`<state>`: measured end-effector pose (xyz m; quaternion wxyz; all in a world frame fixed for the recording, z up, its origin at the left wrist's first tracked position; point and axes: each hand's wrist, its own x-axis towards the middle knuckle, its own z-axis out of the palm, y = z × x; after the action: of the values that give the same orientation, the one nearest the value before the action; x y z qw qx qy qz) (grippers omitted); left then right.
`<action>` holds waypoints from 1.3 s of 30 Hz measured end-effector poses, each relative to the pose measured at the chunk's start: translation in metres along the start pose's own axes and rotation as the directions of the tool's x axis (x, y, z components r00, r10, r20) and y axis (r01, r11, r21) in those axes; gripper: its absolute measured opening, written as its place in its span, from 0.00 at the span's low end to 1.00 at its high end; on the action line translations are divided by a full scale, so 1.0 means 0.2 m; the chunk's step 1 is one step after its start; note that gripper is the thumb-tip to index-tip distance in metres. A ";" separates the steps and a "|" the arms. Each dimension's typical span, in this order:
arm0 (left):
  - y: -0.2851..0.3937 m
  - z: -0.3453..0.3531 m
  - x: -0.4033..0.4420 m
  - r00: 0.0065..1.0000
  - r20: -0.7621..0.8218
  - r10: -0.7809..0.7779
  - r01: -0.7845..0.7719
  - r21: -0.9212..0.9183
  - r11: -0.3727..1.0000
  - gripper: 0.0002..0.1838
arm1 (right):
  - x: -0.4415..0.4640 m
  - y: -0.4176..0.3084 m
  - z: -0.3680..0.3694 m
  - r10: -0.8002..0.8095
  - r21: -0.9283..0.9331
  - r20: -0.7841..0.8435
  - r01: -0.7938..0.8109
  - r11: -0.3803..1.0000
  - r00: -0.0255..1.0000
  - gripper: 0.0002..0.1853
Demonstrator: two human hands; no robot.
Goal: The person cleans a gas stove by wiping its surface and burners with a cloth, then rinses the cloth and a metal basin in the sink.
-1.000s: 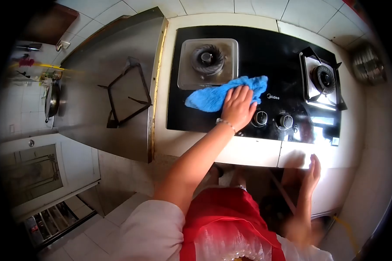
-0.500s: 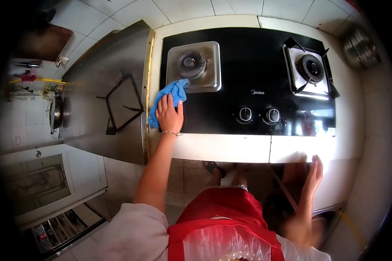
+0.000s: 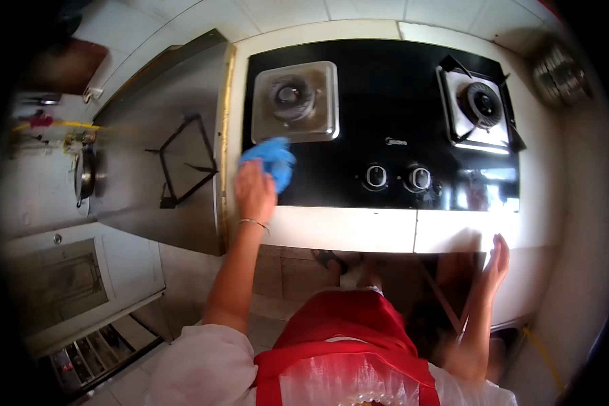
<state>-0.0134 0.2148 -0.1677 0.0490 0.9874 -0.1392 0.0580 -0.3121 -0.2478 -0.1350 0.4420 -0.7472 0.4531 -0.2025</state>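
Observation:
My left hand (image 3: pixel 255 191) holds a crumpled blue cloth (image 3: pixel 275 162) against the black glass gas hob (image 3: pixel 358 101), at its front left corner. Just beyond the cloth is the left burner's square metal drip tray (image 3: pixel 264 130), with a bare burner (image 3: pixel 293 98) in it and no pan support over it. Motion blurs the cloth and fingertips. My right hand (image 3: pixel 498 262) is empty, held near the counter's front edge at the right, its fingers stretched out.
A black pan support (image 3: pixel 171 162) lies on the steel surface (image 3: pixel 125 196) left of the hob. The right burner (image 3: pixel 482 106) has its support in place. Two knobs (image 3: pixel 376 176) sit along the front. A metal pot (image 3: pixel 560 73) stands at the far right.
My left hand has shifted slightly left and toward me. The cloth has come off the drip tray's edge and is bunched more to the right of my fingers. My right hand has barely moved.

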 end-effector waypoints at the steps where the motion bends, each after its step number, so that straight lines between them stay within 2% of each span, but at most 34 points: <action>1: -0.01 0.02 0.04 0.983 -0.018 -0.181 0.181 0.033 0.983 0.30 | 0.01 0.00 -0.02 0.005 -0.011 -0.020 -0.006 1.000 1.000 0.18; 2: 0.03 0.06 0.05 0.988 -0.033 -0.148 0.149 0.035 0.988 0.29 | 0.02 -0.01 -0.02 -0.043 -0.103 -0.039 0.039 0.994 0.998 0.17; 3: 0.11 0.05 0.05 1.000 0.029 0.006 -0.007 0.024 1.000 0.29 | 0.05 -0.01 -0.01 -0.093 -0.195 -0.045 0.082 0.977 0.995 0.16; 4: 0.21 0.02 0.03 0.983 0.091 0.158 -0.160 0.007 0.987 0.28 | 0.08 0.00 -0.01 -0.089 -0.202 -0.051 0.077 0.976 0.995 0.16; 6: 0.40 -0.03 -0.01 0.896 0.131 0.425 -0.401 -0.173 0.900 0.24 | 0.15 0.05 0.01 -0.323 -0.400 -0.013 0.291 0.869 0.946 0.15; 8: 0.53 -0.10 0.05 0.801 0.119 0.586 -0.537 -0.290 0.792 0.24 | 0.25 0.10 0.04 -0.399 -0.454 0.019 0.363 0.814 0.917 0.17; 10: 0.56 -0.08 0.19 0.733 0.157 0.662 -0.614 -0.266 0.743 0.26 | 0.37 0.13 0.07 -0.468 -0.492 0.032 0.421 0.762 0.883 0.17; 12: 0.62 -0.06 0.35 0.657 0.119 0.744 -0.710 -0.234 0.664 0.25 | 0.44 0.12 0.10 -0.544 -0.550 0.073 0.489 0.677 0.836 0.18; 14: 0.72 -0.02 0.52 0.639 0.139 0.756 -0.732 -0.190 0.654 0.26 | 0.49 0.17 0.16 -0.528 -0.534 0.068 0.479 0.697 0.846 0.19; 16: 0.81 0.04 0.69 0.631 0.130 0.765 -0.741 -0.191 0.644 0.28 | 0.47 0.15 0.20 -0.553 -0.618 0.096 0.485 0.619 0.827 0.21; 20: 0.94 0.14 0.96 0.682 0.063 0.728 -0.708 -0.192 0.680 0.28 | 0.47 0.13 0.20 -0.491 -0.623 0.095 0.436 0.650 0.866 0.21; 22: 1.00 0.24 1.12 0.784 0.007 0.620 -0.615 -0.129 0.778 0.28 | 0.46 0.11 0.20 -0.469 -0.600 0.090 0.424 0.678 0.879 0.22; 24: 1.07 0.36 1.30 0.913 -0.063 0.403 -0.407 -0.098 0.908 0.29 | 0.45 0.08 0.21 -0.404 -0.639 0.089 0.364 0.677 0.910 0.23; 28: 1.32 0.42 1.51 0.987 -0.123 0.105 -0.121 -0.123 0.985 0.28 | 0.46 0.09 0.20 -0.433 -0.654 0.132 0.406 0.638 0.892 0.25; 30: 1.46 0.38 1.52 0.989 -0.024 0.149 -0.151 -0.139 0.979 0.27 | 0.46 0.08 0.20 -0.438 -0.649 0.136 0.414 0.639 0.889 0.26; 33: 1.60 0.45 1.42 0.949 -0.138 0.283 -0.309 -0.236 0.921 0.24 | 0.46 0.08 0.20 -0.420 -0.669 0.150 0.405 0.624 0.895 0.27; 39: 1.62 0.28 0.98 0.815 0.028 0.578 -0.540 -0.323 0.777 0.23 | 0.46 0.07 0.19 -0.409 -0.651 0.148 0.400 0.645 0.900 0.28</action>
<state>0.0880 -0.1543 -0.1720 0.1702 0.8834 -0.4364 -0.0140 -0.2448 -0.3104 -0.1759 0.0860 -0.9355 0.3192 -0.1249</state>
